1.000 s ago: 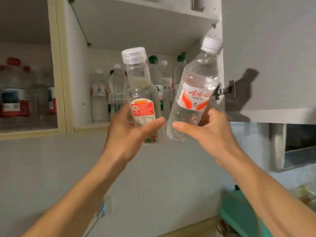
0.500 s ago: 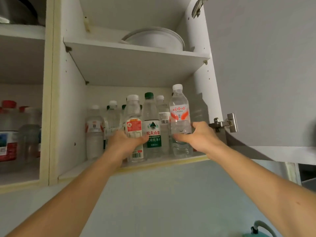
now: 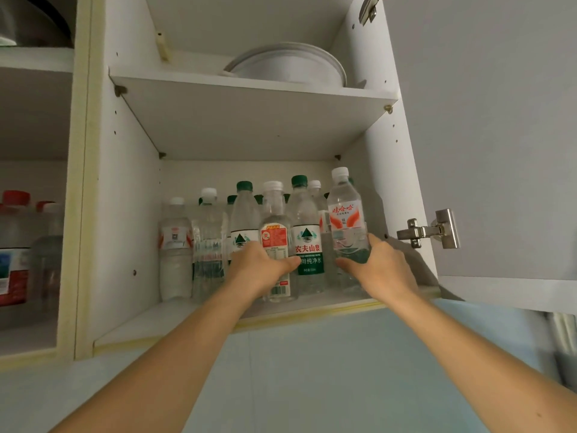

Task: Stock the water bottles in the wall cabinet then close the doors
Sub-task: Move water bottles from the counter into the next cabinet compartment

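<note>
The open wall cabinet (image 3: 125,214) has several water bottles on its lower shelf (image 3: 193,320). My left hand (image 3: 259,267) grips a clear bottle with a red-orange label and white cap (image 3: 274,232), standing near the shelf's front. My right hand (image 3: 379,267) grips a clear bottle with red wing marks and a white cap (image 3: 345,214) at the shelf's right side. Between them stands a green-capped bottle (image 3: 307,239). Behind and to the left stand more white-capped and green-capped bottles (image 3: 176,245).
The grey cabinet door (image 3: 499,135) hangs open on the right, on a metal hinge (image 3: 431,231). White bowls (image 3: 287,67) sit on the upper shelf. The left compartment holds red-capped bottles (image 3: 15,245). Pale blue wall tiles (image 3: 312,370) run below.
Both hands rose from in front of the cabinet and carried their bottles onto the lower shelf; the bottles now stand upright among the others, still held.
</note>
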Action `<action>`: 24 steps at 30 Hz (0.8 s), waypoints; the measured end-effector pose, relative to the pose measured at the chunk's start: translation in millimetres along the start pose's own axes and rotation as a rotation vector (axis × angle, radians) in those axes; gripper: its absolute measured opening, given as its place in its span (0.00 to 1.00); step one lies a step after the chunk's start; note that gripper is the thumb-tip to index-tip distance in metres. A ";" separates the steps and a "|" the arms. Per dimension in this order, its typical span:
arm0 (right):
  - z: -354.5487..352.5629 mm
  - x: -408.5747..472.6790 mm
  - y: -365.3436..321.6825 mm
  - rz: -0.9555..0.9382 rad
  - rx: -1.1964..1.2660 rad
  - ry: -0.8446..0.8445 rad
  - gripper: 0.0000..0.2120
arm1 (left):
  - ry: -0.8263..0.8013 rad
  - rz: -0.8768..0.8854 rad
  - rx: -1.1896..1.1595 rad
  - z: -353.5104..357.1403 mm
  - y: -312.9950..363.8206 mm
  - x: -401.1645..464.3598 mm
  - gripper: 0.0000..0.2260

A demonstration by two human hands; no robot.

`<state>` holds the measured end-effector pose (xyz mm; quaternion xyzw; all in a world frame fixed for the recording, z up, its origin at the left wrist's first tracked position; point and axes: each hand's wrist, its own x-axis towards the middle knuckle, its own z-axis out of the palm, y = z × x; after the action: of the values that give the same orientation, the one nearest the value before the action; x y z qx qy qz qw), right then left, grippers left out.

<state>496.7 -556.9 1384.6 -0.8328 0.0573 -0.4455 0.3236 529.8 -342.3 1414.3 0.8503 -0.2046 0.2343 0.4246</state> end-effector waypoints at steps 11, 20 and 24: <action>10.9 -1.9 2.8 0.017 -0.155 0.150 0.43 | 0.036 0.020 -0.012 31.6 5.4 20.6 0.16; 6.5 -16.1 -0.7 -0.140 -0.091 0.319 0.42 | 0.262 0.160 0.147 -3.9 3.4 -0.1 0.18; 10.9 -30.1 -17.3 -0.427 -0.047 0.457 0.33 | 0.508 0.231 0.205 -51.6 -9.3 6.8 0.25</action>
<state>484.0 -526.5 1369.3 -0.7114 -0.0376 -0.6777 0.1822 528.8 -295.9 1439.7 0.7739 -0.1626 0.5058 0.3446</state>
